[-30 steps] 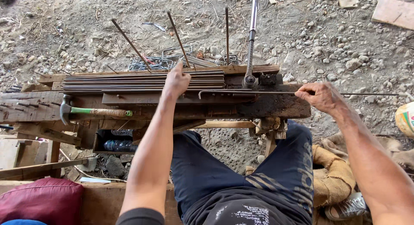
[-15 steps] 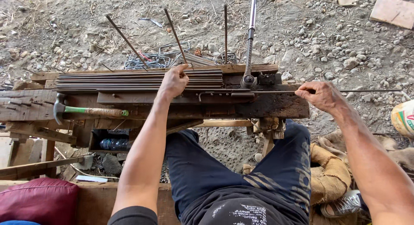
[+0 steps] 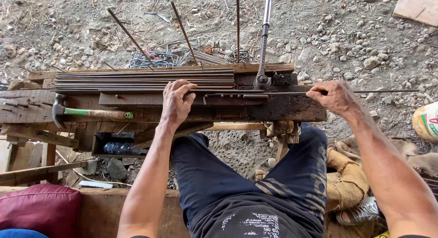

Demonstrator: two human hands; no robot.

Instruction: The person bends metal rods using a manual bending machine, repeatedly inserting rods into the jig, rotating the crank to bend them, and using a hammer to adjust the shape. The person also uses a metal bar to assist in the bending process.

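Bench: rough wooden workbench (image 3: 283, 111) across the view, on gravel ground (image 3: 346, 32); the person sits behind it, knees under the far edge.
Rod stack: bundle of straight steel rods (image 3: 141, 79) along the bench's far side, left of centre.
Lever: long bending bar (image 3: 263, 37) standing up from a pivot block on the bench, right of centre; no hand on it.
Hammer: green-handled hammer (image 3: 91, 113) flat on the bench's left part, apart from both hands.
Work rod: one thin rod (image 3: 374, 91) running along the bench under the lever's foot and out past the right end.
Left hand (image 3: 175, 103): palm down, fingers curled over the near rods and the flat iron strip (image 3: 137, 99); pressing rather than gripping.
Right hand (image 3: 335, 96): closed around the thin rod just right of the bench end, thumb on top.
Bent pieces: finished wire loops (image 3: 155, 59) on the ground beyond the bench.
Judgement, technique: keep the rod flat against the stop, left hand pinning it so it cannot roll, right hand feeding level; fingers clear of the pivot.
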